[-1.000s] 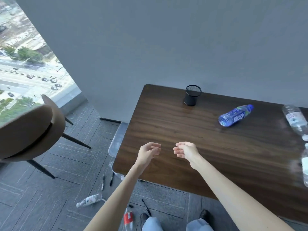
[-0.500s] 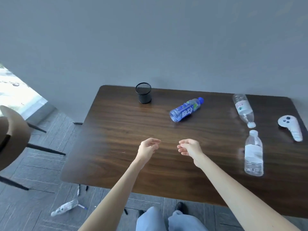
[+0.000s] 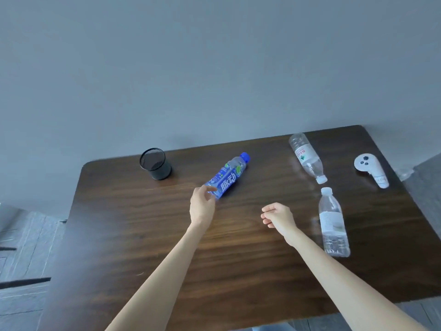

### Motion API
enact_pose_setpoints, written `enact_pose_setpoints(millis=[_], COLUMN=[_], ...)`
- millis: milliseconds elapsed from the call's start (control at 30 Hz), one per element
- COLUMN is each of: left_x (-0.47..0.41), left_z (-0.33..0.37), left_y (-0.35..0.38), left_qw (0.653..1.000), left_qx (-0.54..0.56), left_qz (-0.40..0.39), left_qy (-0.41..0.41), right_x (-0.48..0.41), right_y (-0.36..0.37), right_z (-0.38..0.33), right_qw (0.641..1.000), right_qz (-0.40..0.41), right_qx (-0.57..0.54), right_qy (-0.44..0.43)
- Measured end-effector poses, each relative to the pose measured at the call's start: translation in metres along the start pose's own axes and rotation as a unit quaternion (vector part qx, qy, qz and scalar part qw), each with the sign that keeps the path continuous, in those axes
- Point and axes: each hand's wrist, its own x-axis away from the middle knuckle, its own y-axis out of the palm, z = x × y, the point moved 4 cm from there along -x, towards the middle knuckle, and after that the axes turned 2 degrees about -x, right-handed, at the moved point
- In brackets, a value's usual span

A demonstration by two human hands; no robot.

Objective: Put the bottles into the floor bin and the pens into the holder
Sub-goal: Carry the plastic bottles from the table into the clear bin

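A blue-labelled bottle [image 3: 228, 176] lies on its side near the middle of the dark wooden table [image 3: 143, 235]. My left hand [image 3: 202, 204] reaches its bottom end, fingertips touching or nearly touching it, without a closed grip. My right hand [image 3: 278, 215] hovers over the table with fingers loosely curled, holding nothing. Two clear bottles lie to the right: one [image 3: 307, 156] near the back edge, the other [image 3: 332, 222] just right of my right hand. A black mesh pen holder [image 3: 155, 163] stands at the back left. No pens and no floor bin are in view.
A white handheld controller [image 3: 370, 169] lies at the table's back right. A grey wall runs directly behind the table. Grey floor tiles [image 3: 21, 271] show to the left, with dark chair legs crossing them.
The view has swung right and up, so the chair, window and floor items dropped out. My left hand has moved forward to the blue bottle's bottom end. My right hand stayed curled.
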Motion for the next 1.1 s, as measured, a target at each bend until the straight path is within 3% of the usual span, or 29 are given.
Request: enact_pose_setpoints(millis=[167,433,567,800,933,1100], left_x=[-0.043,-0.074,-0.066,-0.02,0.016,0.061], left_z=[0.014,-0.003,-0.006,-0.015,-0.021,-0.02], left_y=[0.02,0.063,0.076,0.109,0.123,0.145], left_qw=[0.989,0.965,0.972,0.952,0.939,0.935], left_qx=[-0.141,-0.251,-0.209,-0.184,-0.179,-0.021], left_qz=[-0.014,-0.081,-0.089,-0.201,-0.244,-0.251], left_qy=[0.044,-0.014,-0.059,-0.137,-0.161,-0.249], right_x=[-0.023,-0.038,-0.036,-0.033,-0.034,-0.038], right_y=[-0.009,-0.029,-0.052,-0.113,-0.151,-0.176], right_z=[-0.003,0.002,0.0,0.005,0.026,0.057], right_qw=[0.999,0.99,0.973,0.925,0.909,0.954], right_qz=[0.022,0.043,0.087,0.226,0.251,0.176], right_qx=[0.031,0.118,0.178,0.257,0.317,0.241], right_qy=[-0.013,-0.068,-0.117,-0.164,-0.097,0.026])
